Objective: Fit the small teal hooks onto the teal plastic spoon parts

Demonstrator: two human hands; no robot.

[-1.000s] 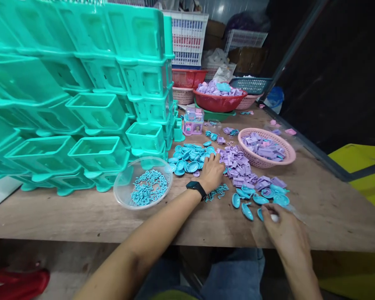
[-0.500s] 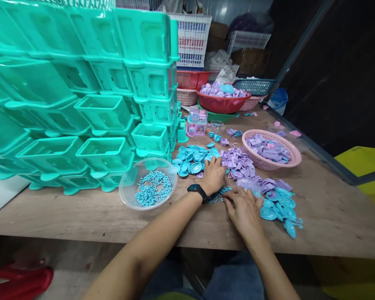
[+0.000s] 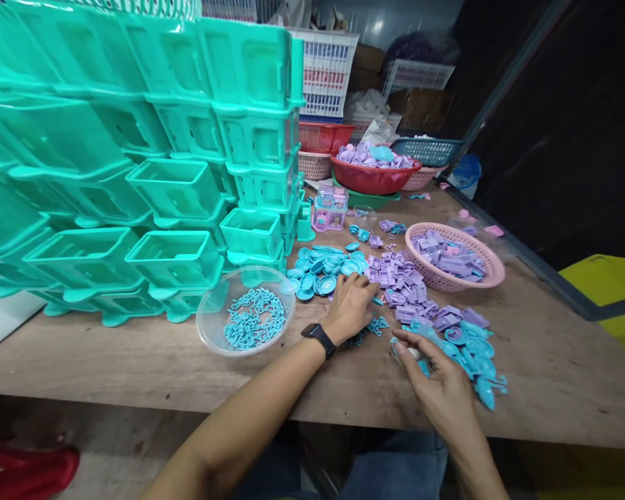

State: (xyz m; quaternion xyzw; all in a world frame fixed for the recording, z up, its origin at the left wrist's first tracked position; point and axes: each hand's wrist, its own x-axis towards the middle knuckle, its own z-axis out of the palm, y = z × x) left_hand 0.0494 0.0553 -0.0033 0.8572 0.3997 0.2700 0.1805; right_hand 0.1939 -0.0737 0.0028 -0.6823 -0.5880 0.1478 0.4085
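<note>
My left hand, with a black watch on its wrist, rests palm down with bent fingers beside a small heap of thin blue hooks. Its fingertips are partly hidden, so what they grip does not show. Closer to me, my right hand has thumb and fingers closed round small blue plastic pieces, partly covered by the fingers. Beyond the left hand lie blue toy plates and purple plastic parts. More blue dishes spread right of my right hand.
A clear bowl of blue hooks stands left of my arm. Stacked green plastic boxes form a wall at the left. A pink basket holds purple parts; a red basket stands farther back. The wooden table ends near my lap.
My right hand has drawn right and slightly toward me, away from the hook heap, with blue pieces now showing in its fingers. My left hand has shifted slightly nearer, its fingers bent.
</note>
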